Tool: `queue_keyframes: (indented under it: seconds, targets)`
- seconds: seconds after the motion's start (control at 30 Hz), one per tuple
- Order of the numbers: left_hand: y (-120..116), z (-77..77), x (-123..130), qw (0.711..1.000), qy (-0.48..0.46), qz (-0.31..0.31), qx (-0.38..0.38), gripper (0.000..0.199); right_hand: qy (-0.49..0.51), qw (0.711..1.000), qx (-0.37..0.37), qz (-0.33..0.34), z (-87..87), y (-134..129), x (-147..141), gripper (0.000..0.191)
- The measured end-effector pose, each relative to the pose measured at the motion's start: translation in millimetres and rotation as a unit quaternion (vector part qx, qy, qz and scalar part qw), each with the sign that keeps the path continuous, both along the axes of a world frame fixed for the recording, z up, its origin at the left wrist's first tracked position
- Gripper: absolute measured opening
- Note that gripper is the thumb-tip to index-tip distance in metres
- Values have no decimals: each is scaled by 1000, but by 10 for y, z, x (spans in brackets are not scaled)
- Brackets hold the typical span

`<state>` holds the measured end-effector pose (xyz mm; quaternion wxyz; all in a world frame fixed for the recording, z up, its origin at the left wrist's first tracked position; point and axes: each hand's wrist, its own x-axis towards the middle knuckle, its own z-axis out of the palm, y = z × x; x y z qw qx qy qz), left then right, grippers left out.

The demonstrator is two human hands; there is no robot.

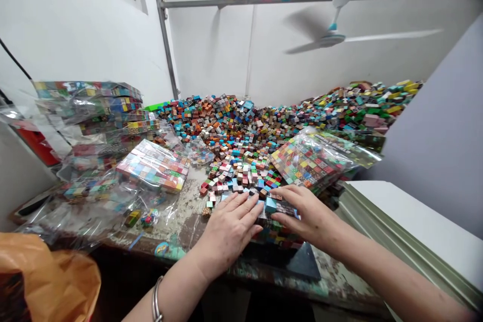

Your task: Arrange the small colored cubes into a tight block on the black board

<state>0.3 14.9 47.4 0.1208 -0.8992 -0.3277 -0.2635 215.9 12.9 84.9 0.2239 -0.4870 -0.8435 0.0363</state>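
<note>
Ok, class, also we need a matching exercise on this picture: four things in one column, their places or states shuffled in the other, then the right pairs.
1. Ceiling fan
2. Silver bangle
3. Loose cubes
4. Right hand

A. heaped up towards the white wall
B. beside a light blue cube, thumb and fingers parted
C. above the heap, one blade blurred
D. around the arm, behind the left hand

Pairs: 1-C, 2-D, 3-A, 4-B

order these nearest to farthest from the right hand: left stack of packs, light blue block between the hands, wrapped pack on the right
1. Light blue block, beside the right hand
2. Wrapped pack, right side, beyond the hand
3. Stack of packs, far left
</note>
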Motion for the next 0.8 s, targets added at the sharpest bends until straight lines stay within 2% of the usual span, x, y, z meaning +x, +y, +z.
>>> queue_keyframes:
  seconds: [0.1,0.2,0.33,0.5,0.63,0.8]
  targets:
    - [0,4,4,1000,-1,2,0,40,12,1000,22,2,16,-8,-36,25]
    - [-7,5,5,1000,-7,2,3,40,40,999,9,4,7,-16,-66,16]
    - [-10,1,4,1000,-13,-3,4,40,103,995,-4,-3,-34,-34,-59,19]
    - [-9,0,4,1000,-22,-4,6,39,180,982,-48,-43,-17,-102,-18,25]
    - [-8,-3,5,1000,-29,-10,7,39,162,986,3,-38,-7,-228,-9,23]
    - [-9,-8,9,999,-36,-11,8,39,86,990,113,-6,-185,-302,-58,24]
